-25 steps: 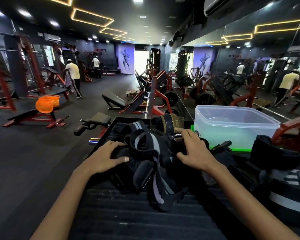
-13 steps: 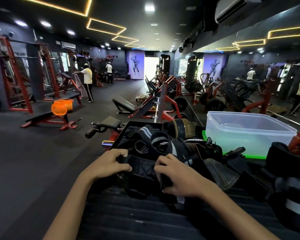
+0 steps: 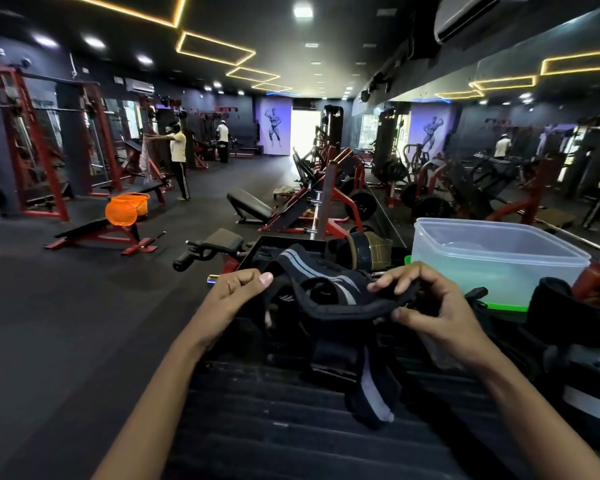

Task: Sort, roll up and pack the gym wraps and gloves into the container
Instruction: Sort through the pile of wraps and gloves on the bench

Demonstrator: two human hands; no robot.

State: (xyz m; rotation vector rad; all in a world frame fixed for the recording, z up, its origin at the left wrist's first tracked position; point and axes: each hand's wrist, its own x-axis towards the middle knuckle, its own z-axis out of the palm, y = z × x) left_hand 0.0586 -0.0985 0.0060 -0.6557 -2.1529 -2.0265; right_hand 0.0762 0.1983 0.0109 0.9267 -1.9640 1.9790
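Both hands gripping one black wrap (image 3: 329,308) with grey stripes, raised above the middle of the worktop (image 3: 257,420). Left hand (image 3: 234,296) curled round the wrap's left end, thumb pressed on top, knuckles toward the camera. Right hand (image 3: 426,303) pinching the wrap's right end, fingers hooked over the top edge and thumb underneath. Stretched between the two hands in a shallow sag, with a second length of the same black-and-grey cloth hanging down from the middle and trailing toward the near edge of the worktop, its grey-tipped end lying on the dark ribbed surface.

Behind the wrap, toward the far edge, a heap of more dark wraps (image 3: 284,261) in a tangle; how many cannot be told. Just beyond, near the far edge, a black and tan glove (image 3: 364,249) lying on its side. At the far right corner, a clear plastic container (image 3: 492,258) standing upright, lid off, on a green lid or base (image 3: 506,304) showing along its bottom edge. At the right edge, more black cloth gear (image 3: 568,327) piled up, some with white stripes.

Beyond the worktop, a dark gym floor with red benches and racks, an orange basket (image 3: 127,209) on a bench at left, and a person (image 3: 178,161) in a pale shirt standing further back.
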